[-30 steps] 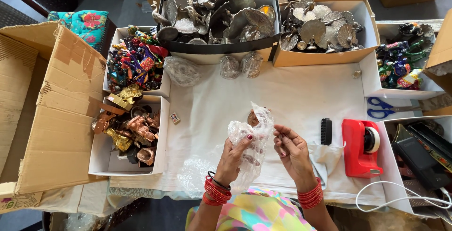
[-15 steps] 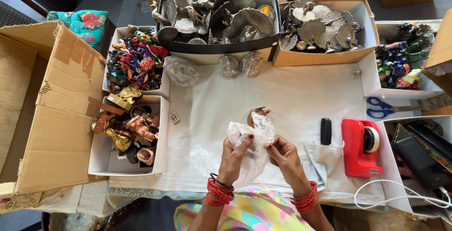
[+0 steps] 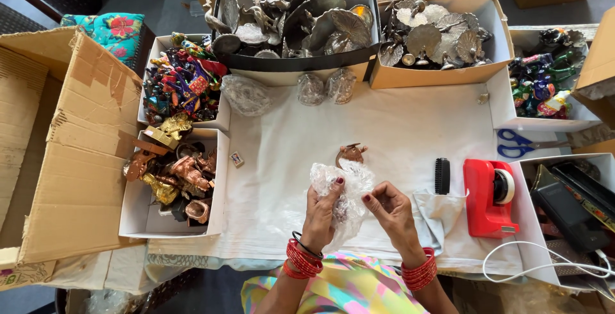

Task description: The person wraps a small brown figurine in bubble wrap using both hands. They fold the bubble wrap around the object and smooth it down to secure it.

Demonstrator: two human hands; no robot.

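I see my left hand [image 3: 323, 215] and right hand [image 3: 391, 210] both pinching the clear bubble wrap [image 3: 343, 189] at the near middle of the white cloth [image 3: 410, 128]. The small copper figurine [image 3: 350, 154] lies just beyond it, the red tape dispenser [image 3: 488, 197] to the right.

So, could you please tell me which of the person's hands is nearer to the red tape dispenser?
The right hand. It lies just left of the red tape dispenser, across a grey cloth. The left hand is farther left, behind the bubble wrap both hands hold.

Craft packing bench: boxes of metal figurines [image 3: 172, 176], tape dispenser [image 3: 488, 197], scissors [image 3: 520, 143].
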